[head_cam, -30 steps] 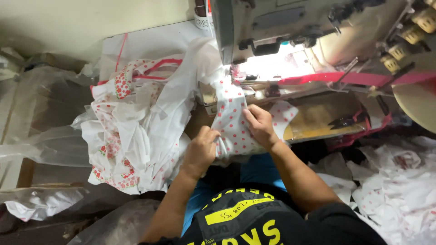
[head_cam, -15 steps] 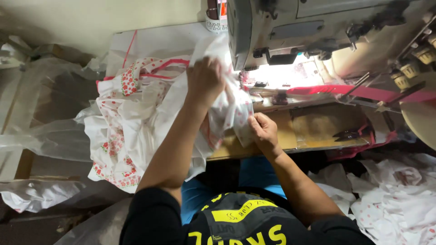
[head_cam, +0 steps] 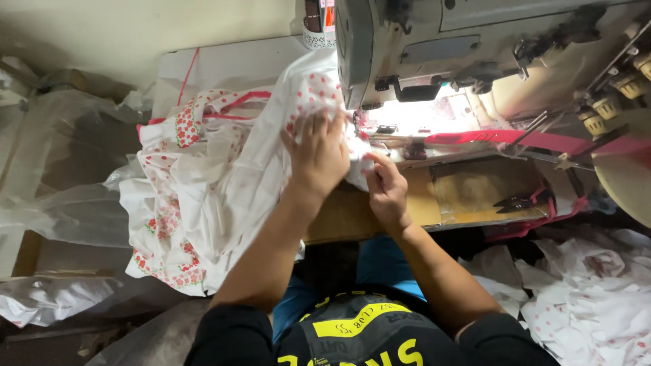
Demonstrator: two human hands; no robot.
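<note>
You are pressing your left hand (head_cam: 320, 154) flat, fingers spread, onto a white cotton fabric piece printed with small red flowers (head_cam: 224, 183), pinning its leading edge on the wooden tabletop (head_cam: 352, 210) just in front of the grey industrial sewing machine (head_cam: 488, 47). Your right hand (head_cam: 385, 190) is pinching a fold of the same cloth between thumb and fingertips, just beside the left hand and close under the lit needle area. The fabric is lying with its long axis running left to right: its bulk is heaping and draping off the tabletop's left edge, while its narrow end is pointing right toward the machine's presser foot. A strip of pink binding tape (head_cam: 536, 141) is running rightward along the machine bed. A small pair of black thread snips (head_cam: 519, 200) is resting on the tabletop, well apart from both hands. More white floral cloth (head_cam: 583, 298) is piling at lower right.
</note>
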